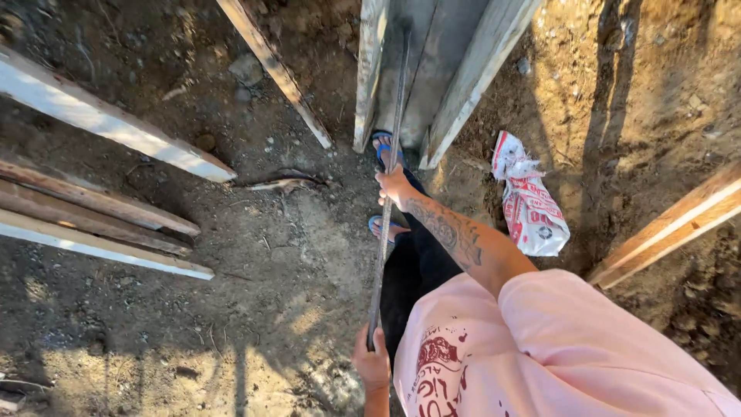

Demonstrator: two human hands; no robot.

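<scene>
I hold a long thin steel rod (394,116) with both hands. My right hand (394,188) grips it about midway, arm stretched forward. My left hand (372,360) is closed around its near end, close to my body. The rod's far end runs into a narrow wooden formwork channel (432,69) made of upright boards. My feet in blue sandals (384,144) stand on the dirt at the foot of the formwork.
Several loose wooden planks (108,123) lie on the dirt at left. A slanted plank (274,69) leans near the formwork. A crumpled white and red sack (532,208) lies at right, beside another board (671,224). The ground is rough earth.
</scene>
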